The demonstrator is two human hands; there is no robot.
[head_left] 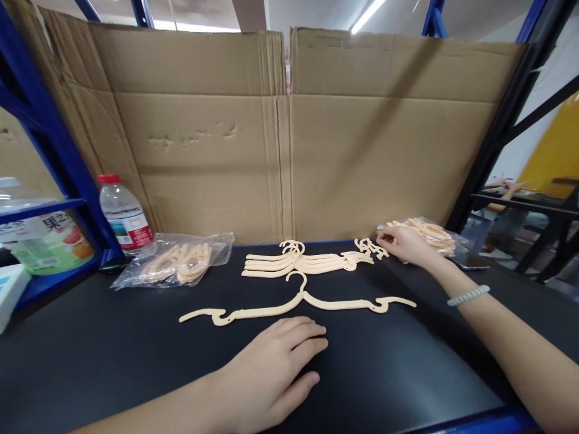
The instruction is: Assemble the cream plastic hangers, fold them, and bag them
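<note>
My left hand rests palm down on the black table, fingers spread and holding nothing, just in front of a cream plastic clothes hanger. That hanger lies unfolded, its hook pointing away and both arms stretched out sideways. Behind it lies a group of folded cream hangers, overlapping with their hooks together. Out to the right, my right hand has its fingers curled and pinched at a small heap of cream hook pieces. What is between those fingertips is hidden. A pale beaded bracelet circles the right wrist.
A clear bag of hanger parts lies at left, another bag behind my right hand. A red-capped bottle and a larger jug stand at left. Cardboard walls the back. A phone-like flat object lies at right.
</note>
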